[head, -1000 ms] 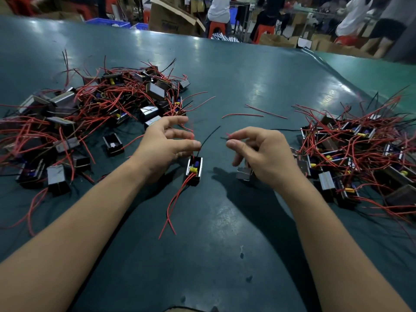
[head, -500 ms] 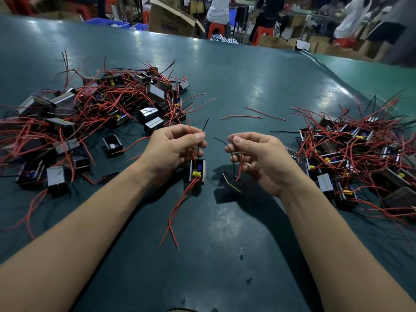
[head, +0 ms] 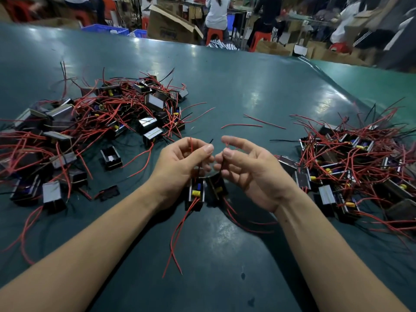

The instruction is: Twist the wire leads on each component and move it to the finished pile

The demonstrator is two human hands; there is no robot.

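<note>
Centrally, left hand (head: pixel 180 167) pinches leads of one component (head: pixel 196 193) | right hand (head: pixel 252 170) pinches leads of second component (head: pixel 218 188) | both touching over green table (head: pixel 225 86).

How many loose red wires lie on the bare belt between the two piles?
2: one loose red wire just beyond the hands, another right of it. Others may hide inside the piles.

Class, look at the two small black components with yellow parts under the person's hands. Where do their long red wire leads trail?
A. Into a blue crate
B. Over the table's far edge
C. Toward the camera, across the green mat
C: the red wire leads from the small black components run toward the camera over the green mat.
</note>
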